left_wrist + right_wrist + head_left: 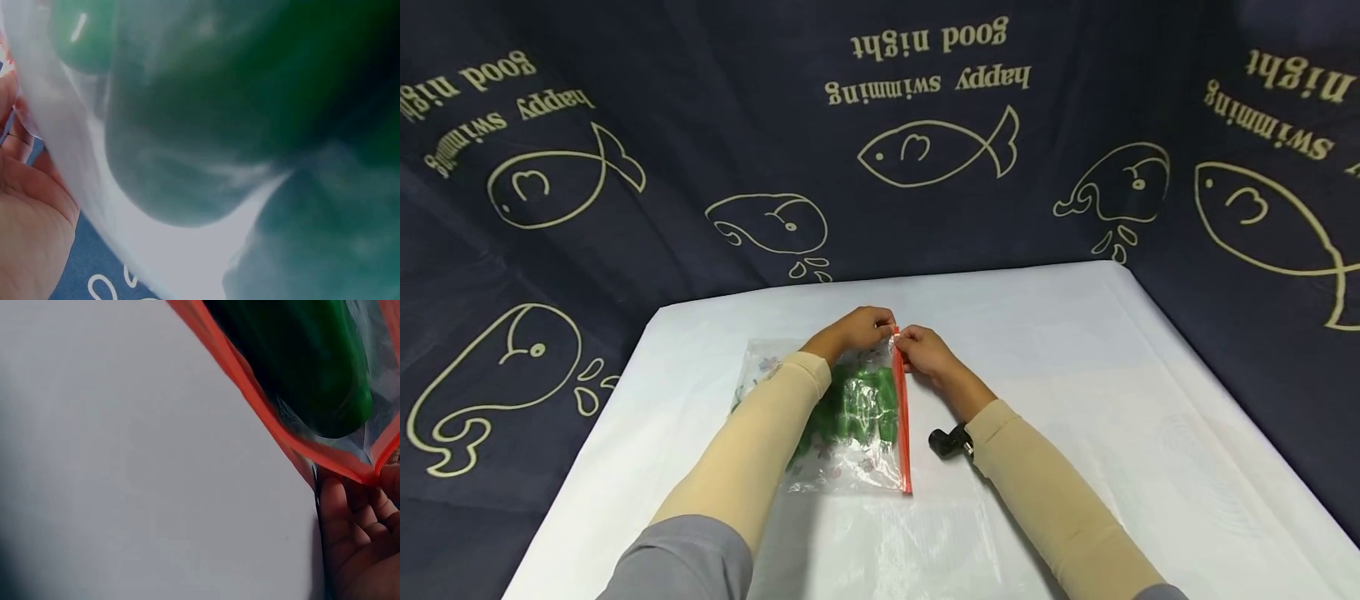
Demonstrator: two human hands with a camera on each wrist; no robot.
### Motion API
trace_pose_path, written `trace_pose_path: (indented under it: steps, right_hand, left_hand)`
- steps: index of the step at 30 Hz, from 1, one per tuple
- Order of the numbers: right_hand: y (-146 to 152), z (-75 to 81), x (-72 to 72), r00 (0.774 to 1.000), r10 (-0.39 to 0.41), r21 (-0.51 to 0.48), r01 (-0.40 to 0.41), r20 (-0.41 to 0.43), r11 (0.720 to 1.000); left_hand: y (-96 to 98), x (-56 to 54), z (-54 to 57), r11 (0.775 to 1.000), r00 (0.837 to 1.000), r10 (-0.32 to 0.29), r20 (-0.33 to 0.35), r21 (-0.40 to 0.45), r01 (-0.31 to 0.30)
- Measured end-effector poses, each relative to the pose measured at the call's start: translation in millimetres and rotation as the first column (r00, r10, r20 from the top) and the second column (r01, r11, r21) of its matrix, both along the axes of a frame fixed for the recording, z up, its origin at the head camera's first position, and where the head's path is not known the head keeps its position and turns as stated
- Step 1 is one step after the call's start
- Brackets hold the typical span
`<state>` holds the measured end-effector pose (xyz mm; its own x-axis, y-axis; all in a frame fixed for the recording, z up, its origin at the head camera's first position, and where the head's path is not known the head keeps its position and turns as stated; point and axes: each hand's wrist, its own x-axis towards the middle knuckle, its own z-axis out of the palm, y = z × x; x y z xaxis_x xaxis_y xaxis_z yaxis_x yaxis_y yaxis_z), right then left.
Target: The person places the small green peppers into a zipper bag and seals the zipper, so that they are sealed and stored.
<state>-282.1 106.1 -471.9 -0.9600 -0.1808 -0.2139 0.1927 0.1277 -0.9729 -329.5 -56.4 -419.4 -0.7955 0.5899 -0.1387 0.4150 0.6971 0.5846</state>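
Observation:
A clear zip bag (857, 467) with a red zip strip (903, 425) lies on the white table, its strip on the right side. Inside are several smooth green pieces (861, 404) with rounded ends, like cucumbers; their exact kind is unclear. My left hand (861, 327) reaches over the bag and pinches its far corner by the strip. Opposite it, my right hand (928, 352) pinches the strip near that same end. In the right wrist view the strip's two red edges part around a green piece (319, 375) and meet at my right fingers (369, 512).
The white-covered table (1150, 467) extends around the bag. A dark blue curtain (760, 142) with fish and whale drawings hangs behind and at both sides. A small black device (951, 442) shows beside my right forearm.

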Motion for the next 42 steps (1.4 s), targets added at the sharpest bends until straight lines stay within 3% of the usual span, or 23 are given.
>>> trace_pose_path:
  steps: [8,12,29,37,42]
  right_hand:
    - [-0.3,1.9,11.8,0.999,0.0,0.005,0.0,0.039,1.0]
    - [-0.3,3.0,20.3,0.998,0.003,0.001,-0.003,0.06,1.0]
    - [2.6,11.5,55.4,0.984,0.085,-0.061,-0.076,0.154,0.995]
    - [-3.8,17.9,78.4,0.976,0.179,-0.054,-0.174,0.121,0.983]
    - [2.6,15.4,91.6,0.976,0.188,-0.018,-0.187,0.106,0.982]
  left_hand:
    - [-1.0,1.0,0.0,0.998,0.999,0.033,0.02,0.058,-0.034]
    - [0.6,0.4,0.1,0.998,0.999,0.048,0.021,0.047,-0.049]
    - [1.3,-0.9,8.6,1.0,1.0,0.011,-0.026,-0.002,-0.011]
    - [-9.7,-4.9,15.0,0.995,0.993,0.097,-0.068,0.0,-0.097]
    - [-9.5,-8.9,10.1,0.995,0.99,0.101,-0.096,-0.001,-0.102]
